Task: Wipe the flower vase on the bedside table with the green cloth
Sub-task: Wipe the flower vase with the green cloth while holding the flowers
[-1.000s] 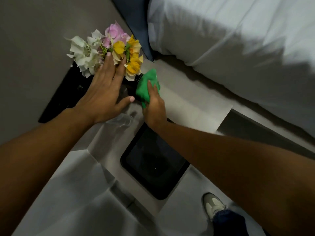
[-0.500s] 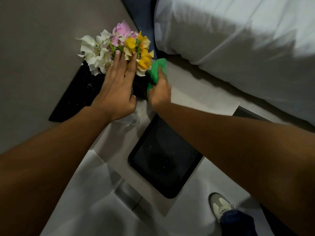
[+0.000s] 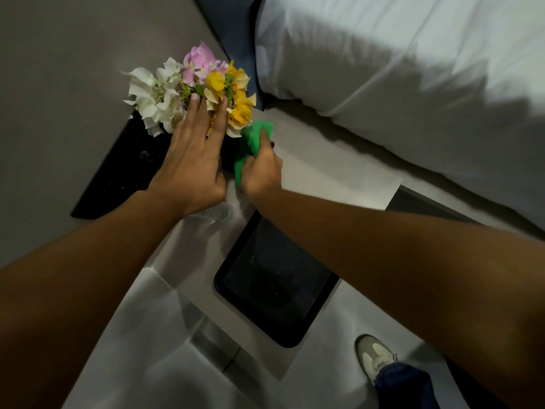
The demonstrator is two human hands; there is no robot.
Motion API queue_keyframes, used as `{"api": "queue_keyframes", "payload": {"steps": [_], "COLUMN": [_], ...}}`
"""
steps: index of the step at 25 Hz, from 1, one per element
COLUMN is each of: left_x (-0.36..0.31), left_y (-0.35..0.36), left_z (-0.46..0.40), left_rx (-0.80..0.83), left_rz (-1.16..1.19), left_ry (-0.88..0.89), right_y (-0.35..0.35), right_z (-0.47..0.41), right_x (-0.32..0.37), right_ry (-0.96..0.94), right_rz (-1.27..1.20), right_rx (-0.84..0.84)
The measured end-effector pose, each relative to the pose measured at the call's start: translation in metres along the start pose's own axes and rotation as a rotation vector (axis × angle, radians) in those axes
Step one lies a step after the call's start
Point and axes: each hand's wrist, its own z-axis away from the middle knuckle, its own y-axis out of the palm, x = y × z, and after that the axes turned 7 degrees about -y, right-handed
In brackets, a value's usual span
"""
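Observation:
A clear glass flower vase (image 3: pixel 217 213) stands on the white bedside table (image 3: pixel 330 178). Only its base shows below my left hand. White, pink and yellow flowers (image 3: pixel 188 87) spread above it. My left hand (image 3: pixel 191 163) wraps the vase's near side, fingers reaching up into the blooms and thumb on the right. My right hand (image 3: pixel 262 172) grips the bunched green cloth (image 3: pixel 250 143) and presses it against the vase's right side, just under the yellow flowers. The vase's body is hidden by both hands.
A black tray (image 3: pixel 274 290) lies on the table under my right forearm. A black panel (image 3: pixel 118 175) sits against the grey wall on the left. White bedding (image 3: pixel 413 84) fills the right. My shoe (image 3: pixel 374 355) is on the floor at the bottom right.
My right hand slid the green cloth up the vase's right side toward the flowers, then slightly back down. My left hand stayed on the vase with its thumb drawn in.

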Motion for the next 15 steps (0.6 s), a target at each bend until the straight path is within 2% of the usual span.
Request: {"api": "queue_keyframes", "payload": {"steps": [3, 6, 8, 11, 15], "left_x": [-0.001, 0.0, 0.0, -0.001, -0.002], "left_y": [0.001, 0.0, 0.0, -0.001, -0.002], "left_z": [0.0, 0.0, 0.0, 0.0, 0.0], "left_rx": [0.011, 0.01, 0.016, 0.017, 0.022], "left_rz": [-0.021, -0.024, -0.024, -0.024, -0.038], "left_ry": [0.0, -0.016, -0.01, 0.001, -0.007], "right_y": [-0.014, -0.012, -0.001, 0.011, 0.005], "right_z": [-0.02, -0.009, 0.012, 0.031, 0.006], "right_x": [0.004, 0.0, -0.011, -0.029, -0.032], "right_ry": [0.091, -0.051, -0.118, -0.167, -0.193], "right_rz": [-0.057, 0.108, 0.11, 0.051, 0.135], "right_rx": [-0.038, 0.055, 0.102, 0.057, 0.049]}}
